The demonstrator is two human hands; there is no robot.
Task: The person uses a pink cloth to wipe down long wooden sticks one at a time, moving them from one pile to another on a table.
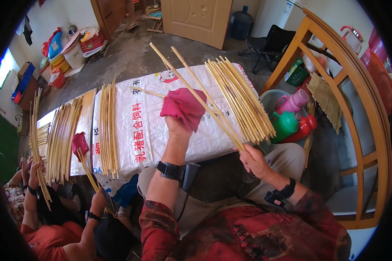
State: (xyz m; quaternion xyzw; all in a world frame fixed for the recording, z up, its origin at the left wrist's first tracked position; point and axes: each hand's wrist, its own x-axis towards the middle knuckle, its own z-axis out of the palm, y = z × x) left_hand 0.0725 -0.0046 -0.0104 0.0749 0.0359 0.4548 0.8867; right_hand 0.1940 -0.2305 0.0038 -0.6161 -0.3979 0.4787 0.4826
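A magenta cloth (182, 106) is bunched in my left hand (175, 125), which grips it above the table. One thin pale stick (147, 91) pokes out of the cloth's left side; its other end is hidden. My right hand (254, 160) holds the near ends of long peeled sticks (217, 114). They slant up and away from me, spreading apart at their far ends, and one crosses the cloth's right edge. Whether the left hand also grips a stick inside the cloth cannot be seen. Right of the cloth lies a row of similar sticks (240, 101) on the white woven-plastic sheet (150, 130).
Further left lie more stick bundles (107, 130) (63, 140). A co-worker's hand (99, 200) holds sticks by another magenta cloth (80, 143). At right, thermos flasks (285, 127) stand in a basin (270, 94) beside a wooden frame (356, 75). A black folding chair (269, 42) stands behind.
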